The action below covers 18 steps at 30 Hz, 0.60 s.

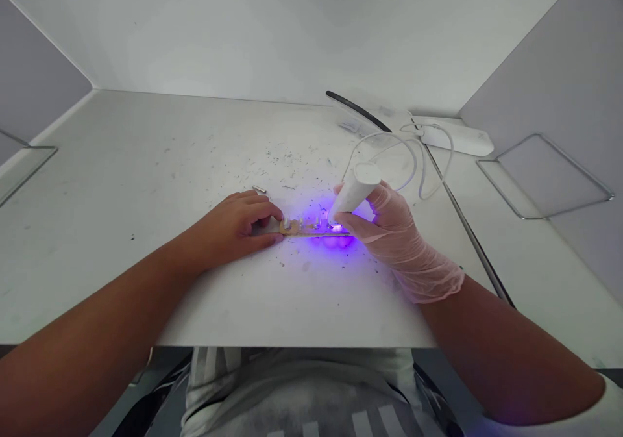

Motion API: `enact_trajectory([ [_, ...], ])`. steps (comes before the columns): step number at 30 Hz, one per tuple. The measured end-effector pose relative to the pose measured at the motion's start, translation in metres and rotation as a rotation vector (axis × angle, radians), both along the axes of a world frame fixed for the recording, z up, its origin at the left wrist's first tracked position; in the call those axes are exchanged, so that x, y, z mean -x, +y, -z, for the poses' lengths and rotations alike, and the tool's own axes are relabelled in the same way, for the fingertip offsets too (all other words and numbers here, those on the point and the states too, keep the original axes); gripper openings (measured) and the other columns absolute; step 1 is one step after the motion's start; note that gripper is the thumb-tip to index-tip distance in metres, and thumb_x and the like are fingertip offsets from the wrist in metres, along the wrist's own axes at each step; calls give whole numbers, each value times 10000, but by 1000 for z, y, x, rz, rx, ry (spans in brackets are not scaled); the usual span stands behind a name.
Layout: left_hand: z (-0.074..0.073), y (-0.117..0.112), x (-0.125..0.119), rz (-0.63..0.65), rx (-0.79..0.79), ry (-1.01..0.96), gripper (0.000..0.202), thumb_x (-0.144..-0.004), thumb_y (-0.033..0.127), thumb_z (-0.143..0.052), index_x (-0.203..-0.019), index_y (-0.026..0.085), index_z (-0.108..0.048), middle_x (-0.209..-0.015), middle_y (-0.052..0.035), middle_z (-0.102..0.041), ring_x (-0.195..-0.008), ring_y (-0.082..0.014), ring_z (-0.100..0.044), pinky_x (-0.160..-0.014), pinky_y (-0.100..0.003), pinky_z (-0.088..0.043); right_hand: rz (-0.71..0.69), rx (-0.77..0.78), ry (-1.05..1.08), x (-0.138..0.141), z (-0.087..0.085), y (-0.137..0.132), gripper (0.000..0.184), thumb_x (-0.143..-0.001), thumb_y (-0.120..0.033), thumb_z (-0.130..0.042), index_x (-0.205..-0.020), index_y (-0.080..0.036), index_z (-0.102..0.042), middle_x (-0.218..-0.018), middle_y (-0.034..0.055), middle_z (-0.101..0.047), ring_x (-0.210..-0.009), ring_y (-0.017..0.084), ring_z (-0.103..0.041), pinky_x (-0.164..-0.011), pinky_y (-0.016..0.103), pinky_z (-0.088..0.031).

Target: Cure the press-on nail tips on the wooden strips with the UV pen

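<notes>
My right hand, in a thin translucent glove, grips a white handheld UV lamp. The lamp points down and throws violet light over the right part of a narrow tan strip on the table. Several small upright pieces stand along the strip; what they are is too small to tell. My bare left hand pinches the strip's left end between thumb and fingers. Just beyond these fingers lies a short metal cylinder.
A white cable loops from the lamp side toward a long white box at the back right. Near it lies a clear item with a black edge. Dark specks dot the table. Wire frames stick out at the sides.
</notes>
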<state>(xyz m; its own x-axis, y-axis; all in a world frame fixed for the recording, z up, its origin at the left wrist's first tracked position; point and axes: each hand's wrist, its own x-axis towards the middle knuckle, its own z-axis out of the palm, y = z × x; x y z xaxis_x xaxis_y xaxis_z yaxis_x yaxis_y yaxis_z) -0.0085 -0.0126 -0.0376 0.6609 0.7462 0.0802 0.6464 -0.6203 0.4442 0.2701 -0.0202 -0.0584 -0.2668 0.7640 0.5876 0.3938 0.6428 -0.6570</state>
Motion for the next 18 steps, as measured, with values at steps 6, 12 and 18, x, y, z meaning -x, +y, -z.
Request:
enact_trajectory([
  [6, 1, 0, 1, -5, 6, 8, 257, -888, 420, -629, -1003, 200, -692, -756, -13, -602, -792, -185, -538, -707, -306, -415, 10, 15, 3, 0, 0, 0, 156, -806, -297, -697, -950, -260, -650, -787, -6, -598, -764, 187, -584, -680, 358, -485],
  [12, -1, 1, -1, 0, 17, 6, 263, -894, 427, -621, -998, 195, -688, -745, -16, -595, -788, -183, -535, -698, -305, -418, -4, 15, 9, 0, -1, 1, 161, -809, -298, -694, -958, -265, -641, -784, -8, -611, -778, 192, -590, -703, 366, -491],
  [18, -1, 0, 0, 0, 11, 17, 261, -890, 426, -625, -1001, 198, -689, -758, -18, -604, -792, -183, -538, -709, -312, -422, 16, 29, -5, 1, -1, -1, 162, -808, -287, -705, -956, -267, -641, -793, -9, -618, -784, 190, -593, -702, 360, -494],
])
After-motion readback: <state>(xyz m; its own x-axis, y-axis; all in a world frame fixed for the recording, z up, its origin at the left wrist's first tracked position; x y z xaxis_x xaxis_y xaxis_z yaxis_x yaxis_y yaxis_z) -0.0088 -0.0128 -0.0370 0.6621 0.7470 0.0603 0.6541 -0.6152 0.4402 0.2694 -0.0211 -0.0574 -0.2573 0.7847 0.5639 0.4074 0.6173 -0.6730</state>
